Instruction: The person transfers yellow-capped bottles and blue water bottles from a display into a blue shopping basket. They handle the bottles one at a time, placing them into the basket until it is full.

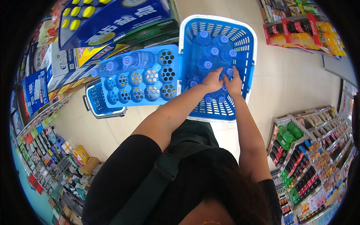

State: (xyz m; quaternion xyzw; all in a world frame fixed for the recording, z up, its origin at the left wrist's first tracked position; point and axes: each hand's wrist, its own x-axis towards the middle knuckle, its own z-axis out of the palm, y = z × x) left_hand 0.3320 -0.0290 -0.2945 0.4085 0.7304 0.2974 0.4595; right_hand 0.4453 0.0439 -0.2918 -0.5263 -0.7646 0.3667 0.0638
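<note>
Before me stands a blue plastic shopping basket point(244, 70) with a white rim, holding several clear water bottles point(205, 53) upright with pale purple caps. Inside it, my right hand point(233, 83) has thumb and fingers around the neck of one capped bottle point(229, 71). Close beside it, my left hand point(213, 81) reaches down among the bottles; its grip is partly hidden. Left of the basket is a blue bottle tray point(142, 100) with round sockets and hexagonal holes. Several water bottles point(123, 63) occupy its far row, while the nearer sockets hold none.
A smaller blue basket point(97, 97) sits partly under the tray on the tiled floor point(270, 92). Stacked cartons point(135, 22) rise at the far left, topped by yellow-capped bottles point(88, 11). Drink shelves point(292, 157) flank the right side, and a soft-drink rack point(302, 36) stands farther off.
</note>
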